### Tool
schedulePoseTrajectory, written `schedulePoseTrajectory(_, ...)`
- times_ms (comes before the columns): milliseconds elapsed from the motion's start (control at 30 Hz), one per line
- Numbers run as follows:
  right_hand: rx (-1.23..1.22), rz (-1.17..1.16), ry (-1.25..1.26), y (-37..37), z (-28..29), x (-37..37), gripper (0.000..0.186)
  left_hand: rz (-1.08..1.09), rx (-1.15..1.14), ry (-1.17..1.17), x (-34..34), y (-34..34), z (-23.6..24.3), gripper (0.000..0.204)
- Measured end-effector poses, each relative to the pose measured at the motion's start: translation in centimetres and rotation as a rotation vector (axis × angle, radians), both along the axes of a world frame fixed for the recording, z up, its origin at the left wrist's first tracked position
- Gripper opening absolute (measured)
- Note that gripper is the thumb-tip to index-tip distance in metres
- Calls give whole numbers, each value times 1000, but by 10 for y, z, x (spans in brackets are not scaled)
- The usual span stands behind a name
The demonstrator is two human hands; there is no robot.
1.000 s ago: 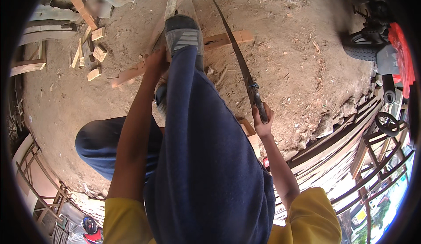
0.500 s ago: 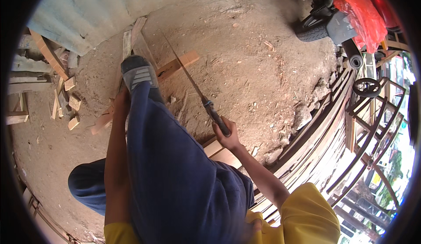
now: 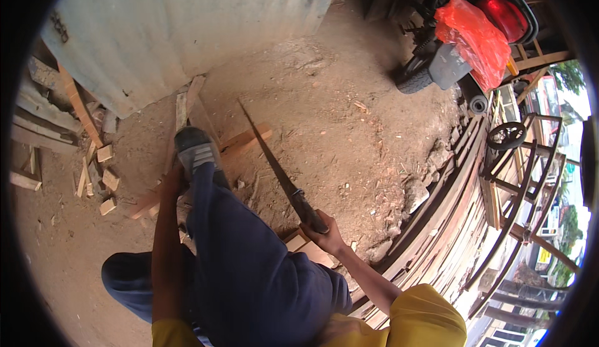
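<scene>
Saw (image 3: pixel 279 173) swung further left, blade (image 3: pixel 268 152) ahead of right fingers (image 3: pixel 313 238) curled round its handle (image 3: pixel 310 213), left fingers (image 3: pixel 172 176) unclear in grip.

- Informal woodworking spot, semi-outdoor yard/shed type, w/ bare dirt floor (image 3: pixel 349 178)
- Corrugated metal sheet (image 3: pixel 193 35) along floor's far edge, L side
- Wood offcuts (image 3: pixel 110 180) nr floor's L edge
- Long timber strips (image 3: pixel 430 228) piled along R edge, wooden frame (image 3: pixel 521 192) beyond
- Handsaw (image 3: pixel 282 173) in R hand (image 3: pixel 323 233)
- Motorbike (image 3: pixel 448 66) w/ red plastic bag (image 3: pixel 471 41), floor's far R corner
- Daylight + greenery (image 3: pixel 569 228) past R edge
</scene>
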State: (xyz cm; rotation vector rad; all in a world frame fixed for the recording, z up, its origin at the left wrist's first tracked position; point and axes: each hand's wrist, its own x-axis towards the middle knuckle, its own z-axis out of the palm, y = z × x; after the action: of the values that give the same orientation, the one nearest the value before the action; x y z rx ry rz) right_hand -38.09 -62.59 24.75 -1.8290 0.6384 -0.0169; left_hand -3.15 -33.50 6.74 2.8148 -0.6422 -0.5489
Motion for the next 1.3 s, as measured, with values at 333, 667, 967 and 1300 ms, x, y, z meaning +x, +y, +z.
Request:
schedulePoseTrajectory(333,235,-128,113,14,51,33,22,-19,82,130,10,38,-64,43)
schedulePoseTrajectory(667,79,-49,201,18,95,26,24,-31,86,196,-6,7,-2,53)
schedulePoseTrajectory(967,93,-57,314,12,106,24,23,-50,-205,128,-13,9,9,62)
schedulePoseTrajectory(1300,-26,7,243,18,97,36,26,-88,-145,105,-14,1,39,60)
